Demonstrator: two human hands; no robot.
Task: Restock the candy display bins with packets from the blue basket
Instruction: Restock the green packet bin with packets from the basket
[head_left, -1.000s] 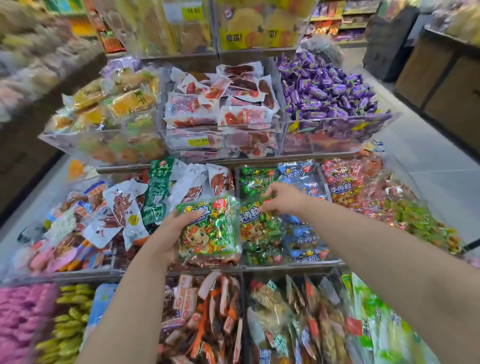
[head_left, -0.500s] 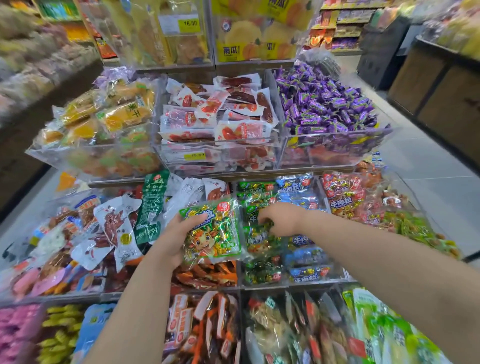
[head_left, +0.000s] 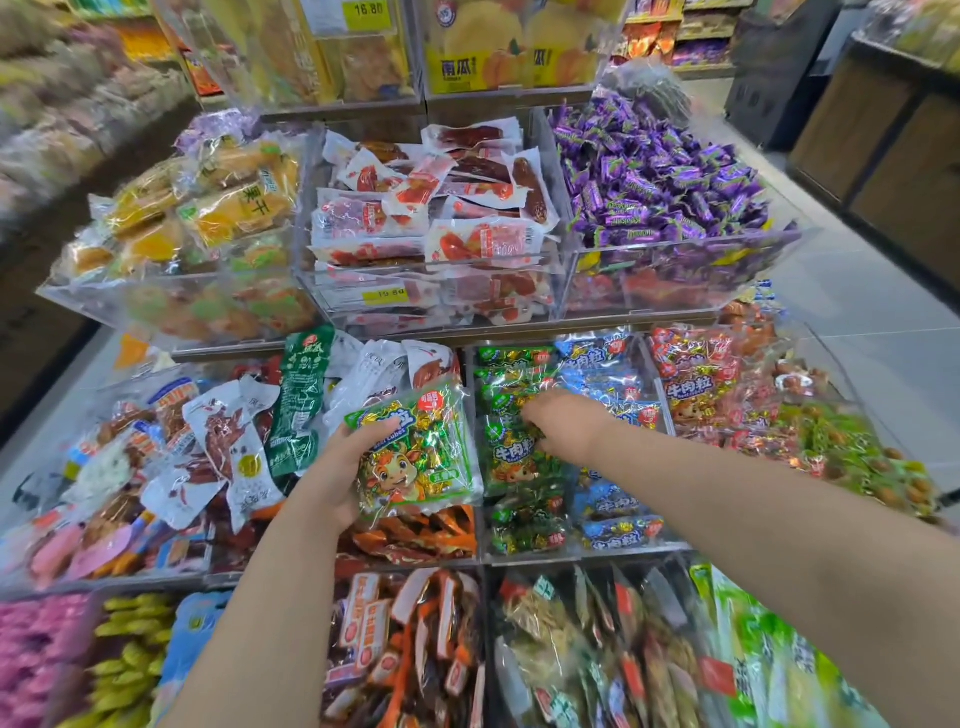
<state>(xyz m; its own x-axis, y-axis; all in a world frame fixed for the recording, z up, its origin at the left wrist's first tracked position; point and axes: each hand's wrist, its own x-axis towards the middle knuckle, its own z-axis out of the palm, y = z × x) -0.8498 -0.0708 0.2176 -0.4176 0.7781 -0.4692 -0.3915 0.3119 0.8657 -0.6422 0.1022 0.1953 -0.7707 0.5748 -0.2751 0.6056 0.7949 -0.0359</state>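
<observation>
Left grip (head_left: 337, 483) is clamped on one green packet (head_left: 421, 457), thumb over the top left corner and the palm under the left edge. That leaves the printed face up and most of the bag sticking out to the right of the grip. It hangs over the seam between two middle-row bins, just left of the one it matches.

Right grip (head_left: 563, 421) is down in that bin (head_left: 571, 553), fingers curled onto the stacked green packets (head_left: 514, 467). I honestly can't tell if it's pinching one or only pressing on the pile. My guess is it's squaring the stack or making a gap so the new bag slots in on the green side, not onto the blue packets (head_left: 602, 374) sharing the bin.

The bag is parked close by, so the drop should be a short hop right. The blue basket isn't in view.
</observation>
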